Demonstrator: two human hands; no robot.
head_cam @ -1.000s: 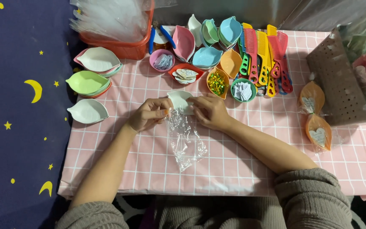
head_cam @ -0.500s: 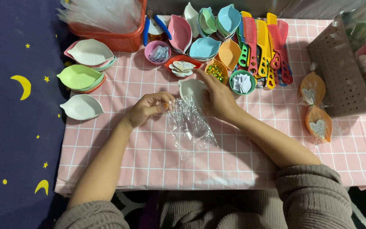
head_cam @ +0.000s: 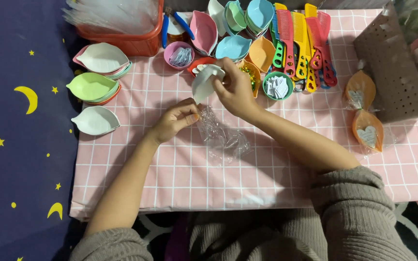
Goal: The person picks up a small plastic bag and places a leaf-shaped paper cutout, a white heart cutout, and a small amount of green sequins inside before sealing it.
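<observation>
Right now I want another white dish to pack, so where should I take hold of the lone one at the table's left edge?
Judging by its pose, grip the white dish by its pointed right tip, coming from the right. It lies flat and open side up, apart from the green stack, so a thumb inside the thin rim should pinch it. The left hand is nearest.

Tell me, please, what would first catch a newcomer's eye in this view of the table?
Probably the two hands at the centre of the pink checked tablecloth: the right hand lifts a white leaf-shaped dish, while the left hand pinches a crinkled clear plastic bag. Next come the bright combs fanned along the far edge and the pastel dishes stacked at the left.
</observation>
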